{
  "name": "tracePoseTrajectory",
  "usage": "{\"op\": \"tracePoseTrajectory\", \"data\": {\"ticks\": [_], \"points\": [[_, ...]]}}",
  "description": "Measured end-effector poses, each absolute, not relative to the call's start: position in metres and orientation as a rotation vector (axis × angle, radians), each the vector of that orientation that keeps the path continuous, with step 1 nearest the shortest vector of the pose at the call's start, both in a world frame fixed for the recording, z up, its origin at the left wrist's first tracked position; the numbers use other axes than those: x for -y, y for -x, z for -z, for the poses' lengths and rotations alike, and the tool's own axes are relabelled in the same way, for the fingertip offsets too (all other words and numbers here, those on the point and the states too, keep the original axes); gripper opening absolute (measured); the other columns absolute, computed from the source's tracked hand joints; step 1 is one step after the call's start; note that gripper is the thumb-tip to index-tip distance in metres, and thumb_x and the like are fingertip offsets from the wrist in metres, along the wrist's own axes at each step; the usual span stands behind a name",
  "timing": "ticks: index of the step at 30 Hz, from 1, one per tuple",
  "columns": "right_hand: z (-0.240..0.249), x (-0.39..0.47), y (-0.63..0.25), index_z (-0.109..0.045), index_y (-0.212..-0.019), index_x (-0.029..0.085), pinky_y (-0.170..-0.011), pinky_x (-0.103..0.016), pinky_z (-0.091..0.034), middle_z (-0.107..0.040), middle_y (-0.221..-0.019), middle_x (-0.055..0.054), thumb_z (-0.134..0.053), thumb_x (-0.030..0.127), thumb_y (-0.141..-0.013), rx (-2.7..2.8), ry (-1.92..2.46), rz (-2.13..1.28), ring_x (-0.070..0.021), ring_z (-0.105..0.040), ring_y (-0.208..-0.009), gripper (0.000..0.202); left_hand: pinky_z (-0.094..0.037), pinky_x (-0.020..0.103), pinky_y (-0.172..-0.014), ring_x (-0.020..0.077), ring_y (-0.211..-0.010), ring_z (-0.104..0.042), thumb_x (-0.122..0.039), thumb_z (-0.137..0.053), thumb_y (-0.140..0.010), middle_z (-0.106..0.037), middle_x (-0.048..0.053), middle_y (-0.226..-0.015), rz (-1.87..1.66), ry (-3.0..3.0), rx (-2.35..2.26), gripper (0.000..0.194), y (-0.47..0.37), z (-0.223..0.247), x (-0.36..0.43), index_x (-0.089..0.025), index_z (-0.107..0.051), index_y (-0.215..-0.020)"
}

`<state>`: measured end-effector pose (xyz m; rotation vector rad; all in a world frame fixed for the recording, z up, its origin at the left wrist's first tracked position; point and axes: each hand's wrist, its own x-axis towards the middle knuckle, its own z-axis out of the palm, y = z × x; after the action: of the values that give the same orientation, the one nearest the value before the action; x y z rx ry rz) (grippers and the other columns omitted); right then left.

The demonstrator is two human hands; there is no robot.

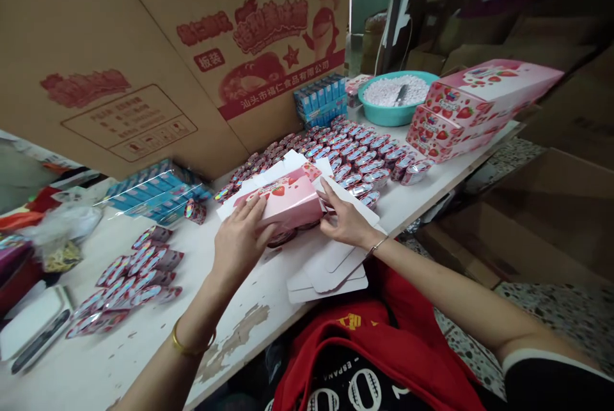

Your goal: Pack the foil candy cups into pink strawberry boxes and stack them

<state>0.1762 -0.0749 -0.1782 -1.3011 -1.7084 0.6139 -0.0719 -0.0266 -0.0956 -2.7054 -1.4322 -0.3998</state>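
I see pink box (295, 203) over tabletop (199, 257), between foil-lidded cups (367, 158) and overlapping white cards (336, 270). Left hand (240, 232) grasps box across top; right hand (349, 222) touches right end, pinch or mere contact: I cannot tell.

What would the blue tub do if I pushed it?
The blue tub might feel fairly heavy, since white bits fill it nearly to the rim. It probably wouldn't tip easily, because it looks wide and low. A hard shove could spill some bits, or bump it into the pink boxes close beside it.
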Motion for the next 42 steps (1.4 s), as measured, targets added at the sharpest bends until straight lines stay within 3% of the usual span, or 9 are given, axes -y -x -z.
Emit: {"op": "tracePoseTrajectory", "data": {"ticks": [7, 10, 13, 17, 23, 25, 35, 42], "points": [[0.171, 0.078, -0.176, -0.008, -0.160, 0.026, -0.076, -0.030, -0.059, -0.067, -0.124, -0.008, -0.053, 0.009, -0.074, 1.762, 1.296, -0.557, -0.0143, -0.065, -0.072, 0.098, -0.053, 0.053, -0.094, 0.0385, -0.128, -0.054, -0.041, -0.062, -0.088, -0.057, 0.014, -0.143, 0.289, 2.595, 1.465, 0.055, 0.050, 0.096, 0.041, -0.017, -0.057, -0.137], [0.172, 0.077, -0.176, -0.022, -0.158, 0.028, -0.087, -0.034, -0.058, -0.059, -0.136, -0.008, -0.052, 0.010, -0.078, 1.806, 1.255, -0.509, -0.0177, -0.068, -0.091, 0.087, -0.053, 0.052, -0.091, 0.0396, -0.125, -0.054, -0.044, -0.062, -0.088, -0.058, 0.015, -0.141, 0.298, 2.599, 1.403, 0.056, 0.051, 0.101, 0.040, -0.017, -0.057, -0.136], [0.175, 0.075, -0.176, -0.035, -0.153, 0.026, -0.108, -0.041, -0.049, -0.053, -0.145, -0.007, -0.050, 0.010, -0.080, 1.851, 1.205, -0.449, -0.0235, -0.057, -0.125, 0.077, -0.049, 0.047, -0.098, 0.0350, -0.123, -0.056, -0.053, -0.065, -0.084, -0.059, 0.016, -0.139, 0.513, 2.699, 1.224, 0.068, 0.071, 0.113, 0.027, -0.018, -0.052, -0.141], [0.178, 0.074, -0.176, -0.037, -0.152, 0.024, -0.116, -0.042, -0.041, -0.052, -0.147, -0.006, -0.050, 0.010, -0.081, 1.863, 1.206, -0.427, -0.0235, -0.047, -0.138, 0.073, -0.038, 0.051, -0.108, 0.0333, -0.122, -0.058, -0.062, -0.062, -0.080, -0.065, 0.016, -0.130, 0.908, 2.720, 1.099, 0.072, 0.100, 0.131, 0.002, -0.019, -0.054, -0.138], [0.178, 0.075, -0.175, -0.033, -0.153, 0.027, -0.113, -0.049, -0.045, -0.050, -0.148, -0.007, -0.062, 0.031, -0.089, 1.864, 1.275, -0.456, -0.0288, -0.050, -0.134, 0.071, -0.048, 0.045, -0.097, 0.0287, -0.110, -0.065, -0.060, -0.064, -0.077, -0.070, 0.015, -0.117, 0.959, 2.880, 1.133, 0.055, 0.096, 0.135, -0.010, -0.019, -0.068, -0.114], [0.181, 0.076, -0.174, -0.033, -0.153, 0.028, -0.111, -0.051, -0.048, -0.051, -0.147, -0.007, -0.062, 0.031, -0.090, 1.863, 1.318, -0.441, -0.0303, -0.050, -0.134, 0.069, -0.049, 0.047, -0.096, 0.0297, -0.110, -0.065, -0.061, -0.065, -0.076, -0.070, 0.015, -0.118, 0.915, 2.873, 1.163, 0.055, 0.094, 0.135, -0.008, -0.020, -0.069, -0.112], [0.194, 0.072, -0.170, -0.031, -0.154, 0.030, -0.097, -0.049, -0.057, -0.049, -0.146, -0.010, -0.045, 0.018, -0.094, 1.943, 1.435, -0.309, -0.0319, -0.058, -0.124, 0.063, -0.047, 0.045, -0.104, 0.0281, -0.127, -0.058, -0.049, -0.069, -0.083, -0.066, 0.014, -0.130, 0.909, 2.866, 0.962, 0.052, 0.104, 0.153, 0.014, -0.020, -0.063, -0.126], [0.195, 0.069, -0.173, -0.027, -0.156, 0.031, -0.092, -0.047, -0.059, -0.056, -0.129, -0.011, -0.045, 0.024, -0.096, 1.988, 1.427, -0.282, -0.0310, -0.062, -0.111, 0.063, -0.044, 0.047, -0.110, 0.0274, -0.134, -0.052, -0.052, -0.062, -0.087, -0.061, 0.011, -0.139, 0.633, 3.001, 0.933, 0.054, 0.104, 0.147, 0.013, -0.023, -0.060, -0.133]]}}
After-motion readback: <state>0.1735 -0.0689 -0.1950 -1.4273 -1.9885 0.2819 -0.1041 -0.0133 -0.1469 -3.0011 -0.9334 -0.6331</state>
